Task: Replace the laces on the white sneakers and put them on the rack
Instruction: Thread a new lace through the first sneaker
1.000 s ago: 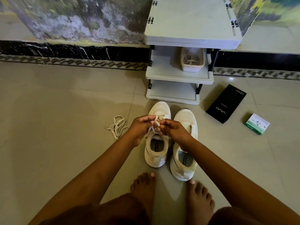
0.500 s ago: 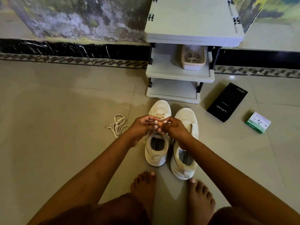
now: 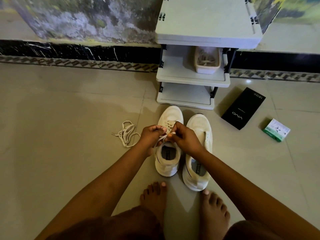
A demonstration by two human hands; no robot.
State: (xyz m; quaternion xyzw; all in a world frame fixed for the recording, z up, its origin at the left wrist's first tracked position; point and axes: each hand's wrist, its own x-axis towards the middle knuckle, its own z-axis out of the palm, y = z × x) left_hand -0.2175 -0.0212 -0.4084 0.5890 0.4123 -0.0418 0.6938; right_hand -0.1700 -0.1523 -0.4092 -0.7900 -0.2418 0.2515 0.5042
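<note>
Two white sneakers stand side by side on the floor [image 3: 72,118] before the rack [image 3: 192,78]. The lace [image 3: 161,138] of the left sneaker [image 3: 168,153] is pinched in the grip of both the left hand [image 3: 152,134] and the right hand [image 3: 185,137]. The right sneaker [image 3: 199,153] is untouched; a loose lace [image 3: 125,134] lies beside.

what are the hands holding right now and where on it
Both the left hand and right hand pinch the lace of the left sneaker by its loose ends, just above the tongue.
</note>
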